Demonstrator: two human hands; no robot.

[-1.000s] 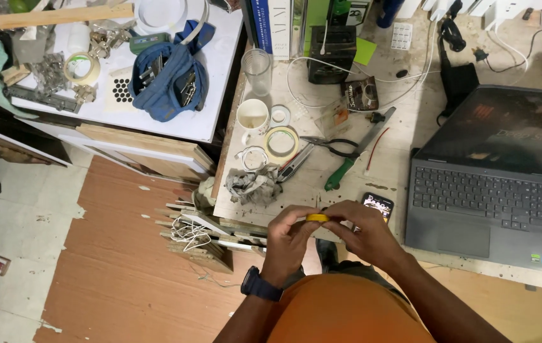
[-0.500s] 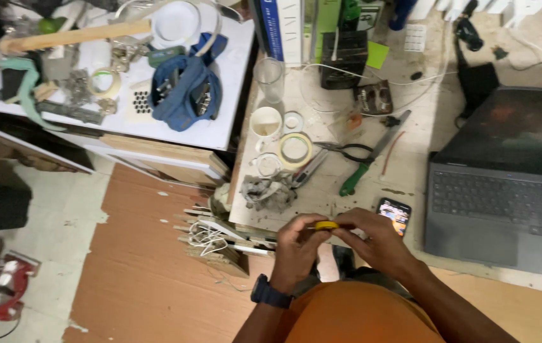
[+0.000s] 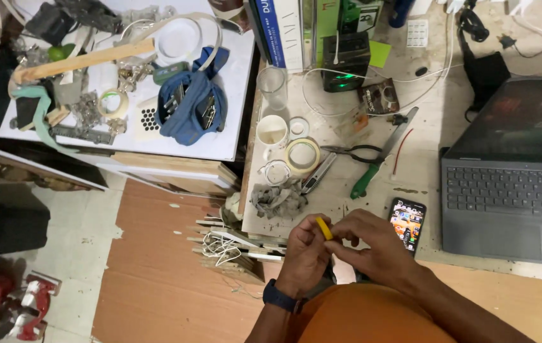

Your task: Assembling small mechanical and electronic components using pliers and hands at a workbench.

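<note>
Both of my hands meet at the near edge of the workbench, over a small yellow piece [image 3: 324, 228]. My left hand [image 3: 304, 255], with a dark watch on its wrist, pinches the piece between thumb and fingers. My right hand [image 3: 372, 244] closes on it from the right, fingers curled. A phone [image 3: 407, 223] with a lit screen lies just right of my right hand. A grey crumpled rag [image 3: 278, 199] lies just beyond my left hand.
A laptop [image 3: 512, 190] sits open at the right. On the bench lie a green-handled tool [image 3: 379, 159], pliers [image 3: 350, 151], a tape roll [image 3: 302, 154], a white cup [image 3: 272, 131] and a glass [image 3: 273, 86]. A white table [image 3: 233, 146] at left holds a blue bag [image 3: 190, 108]. Wire scraps [image 3: 223, 244] stick out below.
The view has swung left, so the bench sits further right in frame. My hands stay together on the yellow piece, which has tilted from level to slanted.
</note>
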